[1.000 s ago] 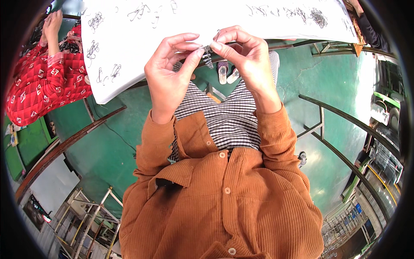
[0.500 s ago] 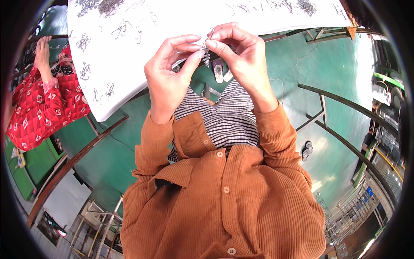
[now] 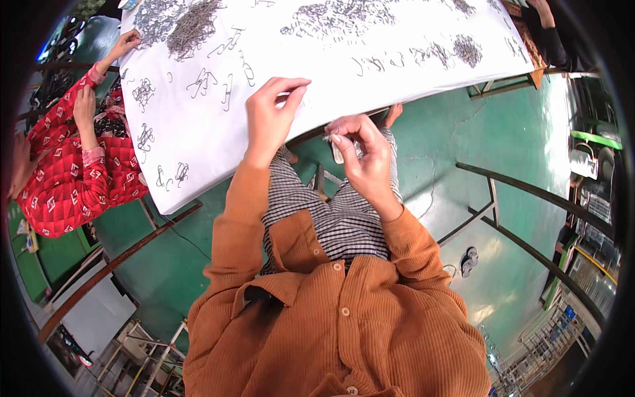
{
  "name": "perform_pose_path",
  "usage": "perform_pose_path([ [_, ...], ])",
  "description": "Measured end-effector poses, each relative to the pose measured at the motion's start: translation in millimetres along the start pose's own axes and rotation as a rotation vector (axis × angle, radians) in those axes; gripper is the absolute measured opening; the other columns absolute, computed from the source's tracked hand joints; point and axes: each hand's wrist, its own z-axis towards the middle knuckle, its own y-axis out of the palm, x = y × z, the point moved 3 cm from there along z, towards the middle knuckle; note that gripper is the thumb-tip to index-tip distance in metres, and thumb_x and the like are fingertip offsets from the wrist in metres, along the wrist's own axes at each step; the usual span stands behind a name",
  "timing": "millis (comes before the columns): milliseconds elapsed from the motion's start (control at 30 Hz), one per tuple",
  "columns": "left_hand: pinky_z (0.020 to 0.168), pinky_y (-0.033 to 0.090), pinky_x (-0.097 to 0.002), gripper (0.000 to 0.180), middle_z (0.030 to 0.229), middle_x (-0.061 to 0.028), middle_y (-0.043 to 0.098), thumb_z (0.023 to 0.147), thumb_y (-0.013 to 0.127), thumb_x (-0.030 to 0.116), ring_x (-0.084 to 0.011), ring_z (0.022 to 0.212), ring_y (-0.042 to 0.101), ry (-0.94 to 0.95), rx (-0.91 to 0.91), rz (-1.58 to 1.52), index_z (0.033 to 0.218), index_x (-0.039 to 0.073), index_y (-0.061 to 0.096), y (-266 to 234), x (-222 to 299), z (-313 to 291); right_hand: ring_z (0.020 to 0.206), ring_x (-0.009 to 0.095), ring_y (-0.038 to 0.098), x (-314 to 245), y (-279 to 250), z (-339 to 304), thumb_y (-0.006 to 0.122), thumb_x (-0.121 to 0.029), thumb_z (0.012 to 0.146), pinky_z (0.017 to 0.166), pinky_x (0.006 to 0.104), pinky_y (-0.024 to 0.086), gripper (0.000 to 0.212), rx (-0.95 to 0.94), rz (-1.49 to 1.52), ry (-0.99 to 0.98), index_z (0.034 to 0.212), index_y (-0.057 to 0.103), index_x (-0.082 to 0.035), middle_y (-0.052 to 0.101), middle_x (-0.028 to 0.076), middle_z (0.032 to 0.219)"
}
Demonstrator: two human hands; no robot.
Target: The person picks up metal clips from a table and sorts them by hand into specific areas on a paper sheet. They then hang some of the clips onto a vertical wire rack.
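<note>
Above the near edge of the white-covered table (image 3: 198, 126), my left hand (image 3: 271, 112) is raised with its thumb and fingers apart, and I see nothing between them. Lower and to the right, over my lap, my right hand (image 3: 367, 155) pinches its thumb and fingertips together. Something small shows at those fingertips, too blurred to name. Closest to my left hand on the cloth lie a few thin bent-wire hooks (image 3: 227, 92). More loose hooks (image 3: 204, 81) lie farther left.
Dark metal pieces are heaped (image 3: 194, 30) at the far left, with scattered small links (image 3: 344, 16) and another pile (image 3: 468, 51) toward the right. A person in red (image 3: 73, 185) sits at left, one hand on the table. A dark sleeve (image 3: 554, 46) shows at far right. Metal bars (image 3: 536, 185) cross the right.
My hands have parted: the left has moved up over the table, the right down toward my lap. The small chain-like piece between them is no longer clearly seen. The red-sleeved person's hand reaches the table.
</note>
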Motion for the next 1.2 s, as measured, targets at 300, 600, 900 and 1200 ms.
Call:
perform_pose_path([
  [300, 0.082, 0.051, -0.0397, 0.011, 0.094, -0.0134, 0.063, 0.084, 0.06, 0.003, -0.0311, 0.095, 0.06, 0.229, 0.007, 0.574, 0.089, 0.0, 0.07, 75.4, -41.3, 85.9, 0.08, 0.025, 0.064, -7.9, 0.6, -5.5, 0.064, 0.005, 0.08, 0.072, 0.0316, 0.05, 0.011, -0.09, -0.126, -0.08, 0.088, 0.057, 0.001, 0.063, 0.011, 0.086],
  [600, 0.068, 0.055, -0.0283, 0.011, 0.091, -0.01, 0.068, 0.088, 0.063, 0.003, -0.0167, 0.085, 0.066, -0.101, -0.089, 0.079, 0.095, 0.002, 0.07, 13.5, -5.2, -15.6, 0.076, 0.027, 0.064, 4.9, 8.0, -12.0, 0.065, 0.004, 0.079, 0.067, 0.0336, 0.05, 0.01, -0.067, -0.151, -0.081, 0.084, 0.058, -0.001, 0.062, 0.012, 0.083],
  [900, 0.06, 0.047, -0.0217, 0.011, 0.091, -0.0067, 0.069, 0.086, 0.066, 0.002, -0.0096, 0.076, 0.062, -0.147, 0.086, 0.002, 0.095, 0.002, 0.071, -26.7, 36.1, -72.7, 0.072, 0.025, 0.062, -6.0, 32.1, -7.1, 0.065, 0.003, 0.082, 0.064, 0.0326, 0.049, 0.01, -0.152, -0.157, -0.09, 0.087, 0.058, -0.001, 0.062, 0.011, 0.084],
  [1200, 0.064, 0.05, -0.0264, 0.008, 0.084, -0.0075, 0.069, 0.081, 0.069, 0.0, -0.0153, 0.073, 0.063, -0.04, 0.207, 0.041, 0.089, 0.002, 0.07, -51.7, 29.0, -90.3, 0.086, 0.025, 0.063, -1.7, 47.1, -1.3, 0.066, 0.001, 0.081, 0.079, 0.0322, 0.049, 0.015, -0.318, -0.115, -0.049, 0.095, 0.063, 0.0, 0.065, 0.013, 0.094],
])
